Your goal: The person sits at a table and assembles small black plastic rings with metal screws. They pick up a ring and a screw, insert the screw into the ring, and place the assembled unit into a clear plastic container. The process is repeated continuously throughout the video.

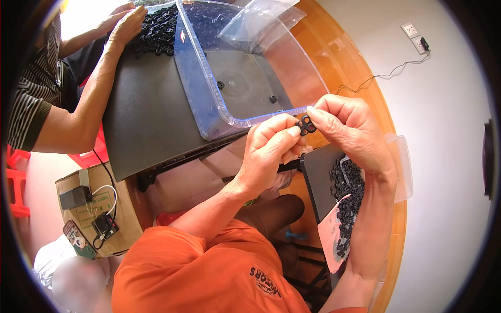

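Note:
Just inside the near edge of the clear plastic box, a small black plastic piece with round holes is pinched between my two hands. My left hand grips its left end between thumb and forefinger. On the upper right side, the thumb and curled fingers of my right hand close on the other end. Inside the box, a few similar loose black pieces lie on the bottom. My fingertips partly hide the held piece.
A dark table carries the box and a heap of black pieces, where a co-worker's hands work. By my right forearm, more small black parts and a pink sheet lie on a low stand. A cardboard box holds cables.

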Demonstrator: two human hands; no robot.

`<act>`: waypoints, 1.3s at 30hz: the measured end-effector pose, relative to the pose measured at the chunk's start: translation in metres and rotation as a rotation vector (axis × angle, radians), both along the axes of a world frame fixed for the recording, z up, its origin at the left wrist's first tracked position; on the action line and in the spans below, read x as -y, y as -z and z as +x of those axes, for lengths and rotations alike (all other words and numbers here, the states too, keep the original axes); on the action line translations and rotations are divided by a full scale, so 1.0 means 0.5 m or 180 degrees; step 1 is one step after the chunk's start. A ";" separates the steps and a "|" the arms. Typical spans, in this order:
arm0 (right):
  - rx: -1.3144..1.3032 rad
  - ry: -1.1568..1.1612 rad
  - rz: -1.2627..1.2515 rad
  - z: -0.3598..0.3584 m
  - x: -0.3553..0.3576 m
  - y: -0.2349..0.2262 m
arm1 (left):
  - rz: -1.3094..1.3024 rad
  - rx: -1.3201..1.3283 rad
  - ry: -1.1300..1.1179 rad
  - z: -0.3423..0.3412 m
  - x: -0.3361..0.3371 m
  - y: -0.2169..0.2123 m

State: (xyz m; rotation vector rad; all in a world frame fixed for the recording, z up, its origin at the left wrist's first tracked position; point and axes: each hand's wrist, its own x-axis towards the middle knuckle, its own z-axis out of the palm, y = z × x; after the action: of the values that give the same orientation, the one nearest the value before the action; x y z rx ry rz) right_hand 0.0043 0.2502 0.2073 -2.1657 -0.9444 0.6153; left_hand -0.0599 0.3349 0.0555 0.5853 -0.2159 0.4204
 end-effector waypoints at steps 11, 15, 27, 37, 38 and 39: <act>0.0514 0.0090 -0.0005 -0.022 -0.003 0.002 | -0.0019 -0.0055 -0.0057 0.004 0.006 0.001; 0.0532 -0.0027 0.0008 -0.028 0.011 -0.001 | -0.0125 -0.0004 -0.0079 0.005 0.008 0.001; 0.1325 -0.0594 0.0301 -0.010 0.024 0.029 | -0.0258 0.0188 -0.0061 0.008 0.007 0.005; 0.2520 -0.0823 0.0568 -0.020 0.031 0.056 | -0.0305 0.0031 0.0016 0.001 0.013 0.004; 0.2528 -0.0798 0.0578 -0.020 0.032 0.059 | -0.0302 0.0038 0.0020 0.001 0.013 0.004; 0.2539 -0.0769 0.0587 -0.021 0.034 0.060 | -0.0297 0.0047 0.0030 0.001 0.013 0.004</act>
State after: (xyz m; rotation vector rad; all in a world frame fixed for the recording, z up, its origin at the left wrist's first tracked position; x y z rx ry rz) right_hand -0.0061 0.2334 0.1773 -2.1504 -1.6117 -0.2743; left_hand -0.0595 0.3284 0.0536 0.4897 -0.2120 0.4237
